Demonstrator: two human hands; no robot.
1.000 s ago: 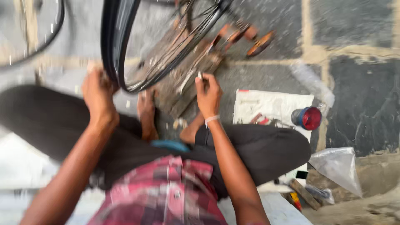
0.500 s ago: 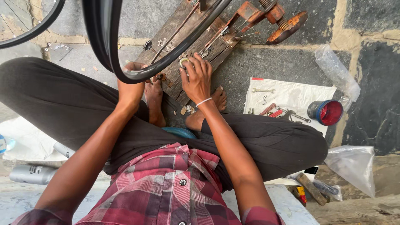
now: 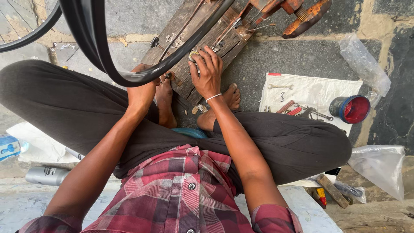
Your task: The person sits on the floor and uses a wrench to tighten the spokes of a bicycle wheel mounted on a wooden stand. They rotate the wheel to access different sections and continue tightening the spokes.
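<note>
Left hand (image 3: 142, 88): arm stretched forward over the left knee, fingers closed around the black bicycle rim (image 3: 92, 47) at its lowest curve.
Right hand (image 3: 208, 71): arm extended between the crossed legs, wrist bent down, fingertips pinched shut on a small round metal part (image 3: 193, 55).
Metal part: pressed against the wooden board (image 3: 202, 30), just beside the rim.
Wooden board: lies slanted on the stone floor (image 3: 276, 56), in front of the bare feet.
White sheet (image 3: 310, 90): to the right, carrying wrenches; a red-lined tin (image 3: 351, 109) rests at its edge.
</note>
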